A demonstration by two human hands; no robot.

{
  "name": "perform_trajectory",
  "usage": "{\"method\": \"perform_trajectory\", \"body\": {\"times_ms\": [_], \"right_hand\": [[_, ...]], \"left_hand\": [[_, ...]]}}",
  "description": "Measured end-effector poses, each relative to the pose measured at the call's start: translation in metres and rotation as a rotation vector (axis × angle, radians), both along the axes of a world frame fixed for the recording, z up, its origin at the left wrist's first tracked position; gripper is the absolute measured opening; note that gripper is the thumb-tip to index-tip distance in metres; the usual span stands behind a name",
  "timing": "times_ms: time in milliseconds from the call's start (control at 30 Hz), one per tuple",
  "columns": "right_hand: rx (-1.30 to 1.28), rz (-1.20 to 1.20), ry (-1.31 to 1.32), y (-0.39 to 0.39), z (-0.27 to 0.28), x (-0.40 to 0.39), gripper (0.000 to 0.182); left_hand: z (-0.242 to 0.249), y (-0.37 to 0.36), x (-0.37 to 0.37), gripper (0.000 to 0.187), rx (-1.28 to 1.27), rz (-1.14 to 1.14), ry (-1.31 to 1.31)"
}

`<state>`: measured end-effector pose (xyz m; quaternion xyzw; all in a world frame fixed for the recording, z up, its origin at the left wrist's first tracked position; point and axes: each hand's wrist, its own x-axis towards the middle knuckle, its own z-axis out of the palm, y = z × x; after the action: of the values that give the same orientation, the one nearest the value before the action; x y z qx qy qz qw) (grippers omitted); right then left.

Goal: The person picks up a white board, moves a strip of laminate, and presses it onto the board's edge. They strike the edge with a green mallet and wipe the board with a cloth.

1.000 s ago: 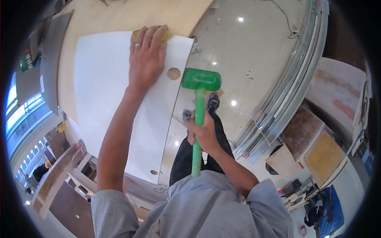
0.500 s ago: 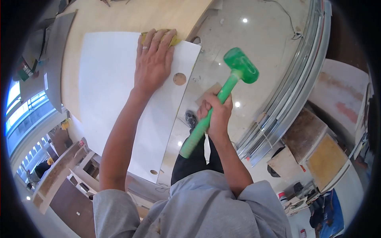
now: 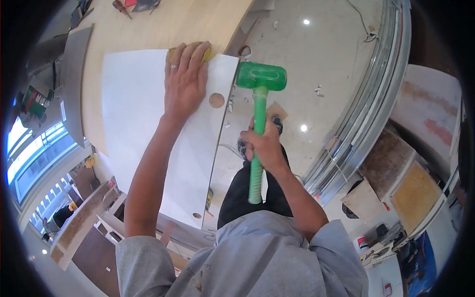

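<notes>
A white board [image 3: 138, 123] with two round holes lies on the wooden worktable [image 3: 163, 29]. At its far edge my left hand [image 3: 185, 86] curls its fingers over a yellow cloth-like pad [image 3: 207, 53], mostly hidden beneath them. My right hand [image 3: 267, 143] grips the handle of a green mallet [image 3: 261, 76]. The mallet stands nearly upright in view, its head beside the board's far right corner. Further down the same right edge is the larger hole [image 3: 216, 100]; the small one [image 3: 197, 216] sits near the close corner.
A screwdriver [image 3: 120, 7] lies at the table's far side. Long metal profiles [image 3: 366, 123] run along the floor to the right, with wooden panels [image 3: 415, 200] behind them. Scraps and a cable [image 3: 361, 20] lie on the tiled floor [image 3: 307, 59].
The mallet has swung left, its head now close to the board's edge and its handle more upright. My left hand stays on the yellow pad; the view has shifted slightly.
</notes>
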<state>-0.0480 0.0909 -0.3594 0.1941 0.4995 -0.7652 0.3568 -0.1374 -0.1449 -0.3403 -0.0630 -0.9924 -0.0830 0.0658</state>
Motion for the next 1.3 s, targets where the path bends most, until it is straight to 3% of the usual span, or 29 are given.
{"method": "perform_trajectory", "body": {"times_ms": [133,233,267,367,500,533,667,767,800,900,1067,1200,1300], "right_hand": [[-0.094,-0.425,-0.112,-0.016,-0.001,-0.013,0.026],[-0.020,-0.315,-0.008,-0.033,0.007,0.001,0.026],[0.037,-0.142,0.020,-0.027,0.011,0.006,0.024],[0.009,-0.089,0.004,-0.001,0.005,0.014,0.023],[-0.090,-0.463,-0.176,-0.043,0.025,0.054,0.023],[-0.036,-0.200,-0.171,-0.040,0.025,0.068,0.024],[0.029,-0.062,-0.082,-0.018,0.026,0.075,0.028],[-0.100,-0.504,-0.204,-0.046,0.032,0.083,0.029],[-0.112,-0.483,-0.161,-0.050,0.031,0.088,0.029],[0.112,-0.094,-0.085,-0.042,0.032,0.124,0.026],[0.215,-0.017,0.057,-0.021,0.012,0.179,0.021],[0.133,-0.228,0.071,-0.009,0.014,0.153,0.027],[0.084,-0.469,0.077,-0.016,0.012,0.130,0.028]], "left_hand": [[-0.002,-0.001,0.001,0.045,0.026,0.005,0.025],[-0.003,-0.001,0.000,0.045,0.030,-0.003,0.021],[-0.002,-0.002,0.002,0.045,0.028,-0.005,0.011],[-0.002,-0.004,-0.002,0.045,0.019,0.010,0.017],[0.000,0.001,0.003,0.045,-0.001,0.030,-0.014],[0.001,-0.001,0.002,0.045,0.001,0.030,-0.015],[-0.002,-0.008,-0.001,0.046,0.020,0.012,0.026],[-0.003,-0.006,0.003,0.045,0.019,0.021,0.040],[-0.003,-0.004,0.005,0.045,0.019,0.024,0.049],[-0.007,-0.008,0.004,0.044,0.075,0.010,0.106],[-0.010,-0.017,0.015,0.043,0.188,0.000,0.226],[-0.011,-0.024,0.048,0.044,0.158,-0.014,0.164],[0.007,-0.037,0.124,0.047,0.157,-0.048,0.035]]}}
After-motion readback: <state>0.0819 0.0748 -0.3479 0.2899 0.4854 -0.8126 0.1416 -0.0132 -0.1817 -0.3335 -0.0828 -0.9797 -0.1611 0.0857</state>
